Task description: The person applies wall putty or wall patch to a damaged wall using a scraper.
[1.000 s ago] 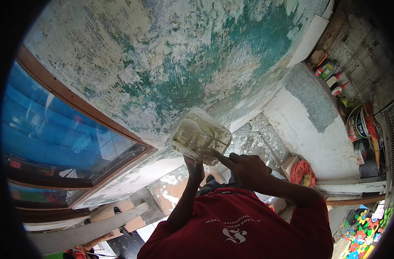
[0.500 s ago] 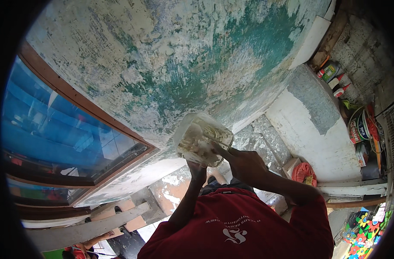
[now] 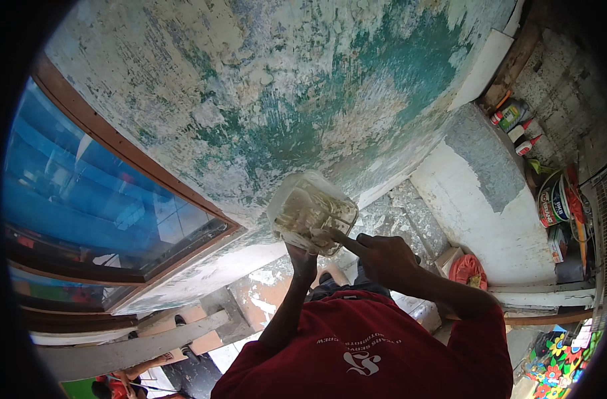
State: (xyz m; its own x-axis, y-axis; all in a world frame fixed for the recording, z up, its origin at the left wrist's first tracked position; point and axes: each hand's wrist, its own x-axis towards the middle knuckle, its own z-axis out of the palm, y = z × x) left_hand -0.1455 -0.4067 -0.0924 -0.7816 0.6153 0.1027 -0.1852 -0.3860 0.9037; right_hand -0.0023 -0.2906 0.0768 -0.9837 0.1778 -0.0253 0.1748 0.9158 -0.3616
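My left hand [image 3: 303, 261] grips a translucent plastic tub [image 3: 283, 199] from below, in front of the wall. Pale, whitish paste [image 3: 308, 211] is smeared on the inside of the tub, which tilts so that its inside shows. My right hand [image 3: 386, 259] is closed at the tub's near right side, with its index finger stretched along something slim that reaches into the tub. What this slim thing is I cannot make out, since the fingers and the paste hide it.
A patchy wall [image 3: 277, 113] with peeling green and white paint rises ahead. At left is a brown-framed window [image 3: 144, 153]. To the right stand a white ledge [image 3: 476, 219], a red bag [image 3: 468, 271], a paint can [image 3: 553, 203] and several bottles [image 3: 513, 116]. Another person [image 3: 121, 386] is at lower left.
My right hand has drawn back a little to the right and down, its fingertip now lower in the tub. The left hand and the tub have hardly moved.
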